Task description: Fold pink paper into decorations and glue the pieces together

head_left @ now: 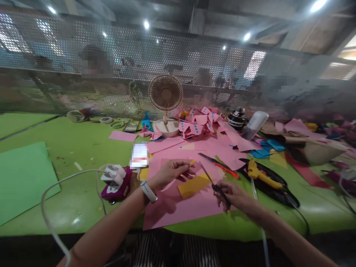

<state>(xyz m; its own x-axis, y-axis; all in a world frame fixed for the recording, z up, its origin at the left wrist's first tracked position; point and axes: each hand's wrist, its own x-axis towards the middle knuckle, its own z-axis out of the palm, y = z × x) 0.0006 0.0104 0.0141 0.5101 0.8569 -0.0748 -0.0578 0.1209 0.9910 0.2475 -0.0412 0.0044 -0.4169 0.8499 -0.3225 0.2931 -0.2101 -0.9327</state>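
My left hand (175, 171), with a white watch at the wrist, pinches a small yellow paper piece (192, 162). In my right hand (229, 193) is a pair of dark scissors (206, 172), blades pointing up and left toward the left hand. The tips are close to the small piece; I cannot tell whether they touch it. Below both hands a yellow paper strip (194, 186) lies on a large pink sheet (167, 213). Just beyond, a black and orange cutting tool (219, 165) rests on pink paper.
A yellow glue gun (263, 176) lies on a black tray (289, 196) at right. On the left are a purple power strip (115, 194) with a white plug and cable, a phone (139, 155) and a green sheet (25, 181). Behind stand a fan (166, 92) and folded pink paper pieces (198, 124).
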